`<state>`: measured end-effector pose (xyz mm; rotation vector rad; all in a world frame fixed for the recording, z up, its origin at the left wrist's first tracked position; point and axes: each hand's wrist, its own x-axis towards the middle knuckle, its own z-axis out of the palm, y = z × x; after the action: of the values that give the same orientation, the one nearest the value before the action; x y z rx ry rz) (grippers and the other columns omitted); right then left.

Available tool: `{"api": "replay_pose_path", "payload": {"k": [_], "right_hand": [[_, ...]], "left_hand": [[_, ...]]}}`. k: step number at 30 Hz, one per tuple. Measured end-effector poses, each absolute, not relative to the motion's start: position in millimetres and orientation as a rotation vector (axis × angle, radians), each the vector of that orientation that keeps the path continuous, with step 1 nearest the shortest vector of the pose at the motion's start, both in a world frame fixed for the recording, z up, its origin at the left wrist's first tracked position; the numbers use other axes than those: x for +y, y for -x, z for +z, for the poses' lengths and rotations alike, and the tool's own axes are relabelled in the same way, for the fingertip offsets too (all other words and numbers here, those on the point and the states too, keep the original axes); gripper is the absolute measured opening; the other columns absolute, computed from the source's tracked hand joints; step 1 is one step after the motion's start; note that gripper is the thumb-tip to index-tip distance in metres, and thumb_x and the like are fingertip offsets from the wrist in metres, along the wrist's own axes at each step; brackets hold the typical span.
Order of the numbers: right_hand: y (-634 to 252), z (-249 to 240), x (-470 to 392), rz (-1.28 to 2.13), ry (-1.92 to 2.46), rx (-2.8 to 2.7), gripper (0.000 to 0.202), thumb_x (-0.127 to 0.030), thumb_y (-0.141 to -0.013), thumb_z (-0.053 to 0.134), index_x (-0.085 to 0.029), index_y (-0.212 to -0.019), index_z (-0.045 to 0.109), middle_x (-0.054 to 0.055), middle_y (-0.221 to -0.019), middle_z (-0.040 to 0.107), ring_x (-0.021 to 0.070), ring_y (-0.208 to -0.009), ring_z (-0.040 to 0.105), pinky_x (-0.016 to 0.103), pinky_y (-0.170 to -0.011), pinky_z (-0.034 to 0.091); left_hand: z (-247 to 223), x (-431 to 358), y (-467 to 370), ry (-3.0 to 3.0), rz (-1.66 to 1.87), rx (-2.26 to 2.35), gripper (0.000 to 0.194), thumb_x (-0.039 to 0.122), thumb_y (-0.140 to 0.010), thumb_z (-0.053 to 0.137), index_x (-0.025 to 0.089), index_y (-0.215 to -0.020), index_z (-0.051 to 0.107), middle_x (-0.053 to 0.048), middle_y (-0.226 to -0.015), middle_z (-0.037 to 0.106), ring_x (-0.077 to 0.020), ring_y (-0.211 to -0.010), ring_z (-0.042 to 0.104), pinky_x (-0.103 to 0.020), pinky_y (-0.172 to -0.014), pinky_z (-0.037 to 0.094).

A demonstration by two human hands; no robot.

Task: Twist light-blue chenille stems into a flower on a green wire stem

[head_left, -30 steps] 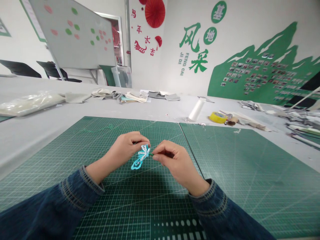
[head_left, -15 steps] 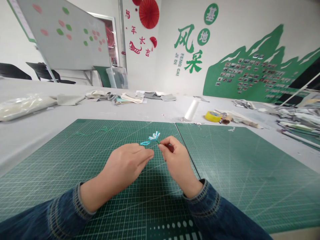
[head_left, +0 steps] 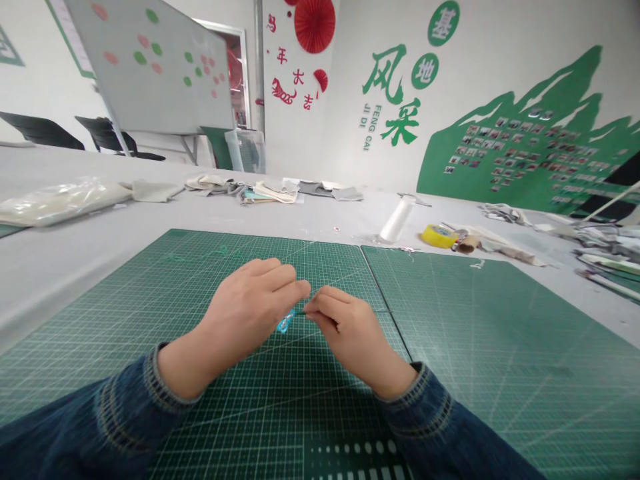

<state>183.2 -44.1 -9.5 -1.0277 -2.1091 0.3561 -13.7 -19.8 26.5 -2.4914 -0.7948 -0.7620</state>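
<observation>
A small blue and white flower-like piece point(head_left: 285, 322) shows below the fingers of my left hand point(head_left: 253, 300), partly hidden by them. Its dark green stem point(head_left: 300, 313) runs right into the pinched fingertips of my right hand point(head_left: 350, 330). My left hand is closed, fingers curled above the piece; what its fingertips grip is hidden. Both hands are just above the green cutting mat point(head_left: 240, 400), their fingertips nearly touching. Thin green thread point(head_left: 223, 251) lies on the mat beyond my left hand.
A white thread cone point(head_left: 397, 220), yellow tape roll point(head_left: 439, 235) and brown roll point(head_left: 468, 245) are behind the mats. Fabric scraps point(head_left: 273, 192) lie farther back, a plastic-wrapped bundle point(head_left: 65, 201) at left. A second green mat point(head_left: 480, 320) adjoins on the right.
The flower-like piece has turned from upright to pointing down-left and moved nearer me. My left fingers have curled in over it, and my right hand has shifted slightly down. The view has shifted slightly.
</observation>
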Motion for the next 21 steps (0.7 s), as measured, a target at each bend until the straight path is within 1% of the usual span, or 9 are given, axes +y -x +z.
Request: {"api": "replay_pose_path", "payload": {"k": [3,5,8,10,13,15,18,19,21], "right_hand": [[-183.4,-1.1,-45.1,0.643,0.933,-1.991,0.018,-0.007,-0.088,0.061,-0.021,-0.079,0.067,-0.001,-0.078,0.063,0.0143,-0.076,0.059,0.028,-0.071,0.046],[-183.9,3.5,-45.3,0.805,0.945,-1.876,0.016,-0.009,-0.084,0.065,-0.022,-0.076,0.068,-0.002,-0.075,0.063,0.0139,-0.071,0.057,0.028,-0.065,0.044],[-184.2,4.5,-44.4,1.075,0.951,-1.616,0.008,-0.014,-0.080,0.069,-0.022,-0.076,0.068,-0.004,-0.066,0.057,0.0118,-0.058,0.049,0.027,-0.055,0.038],[-183.9,2.2,-43.3,1.216,0.925,-1.419,0.005,-0.019,-0.079,0.070,-0.021,-0.076,0.066,-0.006,-0.057,0.050,0.0110,-0.053,0.044,0.025,-0.052,0.033],[-182.8,-0.5,-41.8,1.319,0.881,-1.194,0.010,-0.025,-0.077,0.071,-0.020,-0.075,0.063,-0.006,-0.055,0.048,0.0100,-0.051,0.039,0.025,-0.050,0.028],[-182.2,-0.5,-41.3,1.363,0.860,-1.106,0.015,-0.028,-0.075,0.073,-0.019,-0.073,0.061,-0.006,-0.056,0.048,0.0092,-0.051,0.037,0.024,-0.049,0.025],[-181.4,-0.2,-40.9,1.410,0.843,-1.027,0.020,-0.030,-0.072,0.075,-0.019,-0.071,0.059,-0.006,-0.055,0.047,0.0085,-0.050,0.036,0.024,-0.049,0.022],[-181.0,-0.5,-40.8,1.422,0.835,-1.009,0.020,-0.030,-0.072,0.076,-0.019,-0.071,0.059,-0.006,-0.055,0.047,0.0084,-0.050,0.036,0.024,-0.048,0.021],[-179.8,-1.8,-40.9,1.436,0.826,-0.986,0.021,-0.030,-0.071,0.076,-0.018,-0.071,0.059,-0.006,-0.054,0.048,0.0084,-0.050,0.037,0.024,-0.048,0.021]], "left_hand": [[23.7,-3.9,22.0,2.712,-0.992,-0.944,0.022,0.028,-0.096,0.055,0.020,-0.087,0.073,-0.001,-0.070,0.059,-0.0161,-0.070,0.053,-0.029,-0.063,0.040],[21.1,4.0,24.3,2.905,-1.153,-1.096,0.019,0.027,-0.094,0.059,0.021,-0.084,0.075,0.000,-0.070,0.063,-0.0140,-0.070,0.057,-0.026,-0.065,0.043],[15.3,7.0,19.5,3.084,-1.360,-1.361,0.017,0.025,-0.090,0.061,0.021,-0.082,0.076,0.000,-0.076,0.070,-0.0140,-0.072,0.062,-0.026,-0.068,0.045],[9.4,3.5,11.3,3.142,-1.528,-1.546,0.016,0.027,-0.088,0.062,0.020,-0.083,0.075,-0.001,-0.079,0.071,-0.0150,-0.073,0.062,-0.026,-0.066,0.045],[-0.6,-5.1,-3.7,3.178,-1.873,-1.685,0.014,0.030,-0.086,0.064,0.020,-0.083,0.074,0.000,-0.076,0.069,-0.0143,-0.069,0.057,-0.025,-0.061,0.042],[-6.2,-10.5,-12.0,3.121,-2.163,-1.776,0.013,0.030,-0.085,0.066,0.021,-0.088,0.074,0.002,-0.064,0.061,-0.0107,-0.056,0.046,-0.023,-0.051,0.034],[-11.9,-15.9,-18.8,2.995,-2.494,-1.985,0.020,0.034,-0.083,0.069,0.021,-0.097,0.074,0.008,-0.048,0.037,-0.0079,-0.045,0.024,-0.023,-0.043,0.018],[-13.1,-17.0,-19.8,2.955,-2.566,-2.039,0.022,0.036,-0.082,0.070,0.021,-0.098,0.074,0.009,-0.047,0.032,-0.0076,-0.045,0.020,-0.023,-0.043,0.015],[-14.0,-18.7,-21.1,2.878,-2.660,-2.104,0.025,0.037,-0.080,0.074,0.019,-0.097,0.075,0.009,-0.047,0.031,-0.0069,-0.045,0.019,-0.023,-0.043,0.014]]}}
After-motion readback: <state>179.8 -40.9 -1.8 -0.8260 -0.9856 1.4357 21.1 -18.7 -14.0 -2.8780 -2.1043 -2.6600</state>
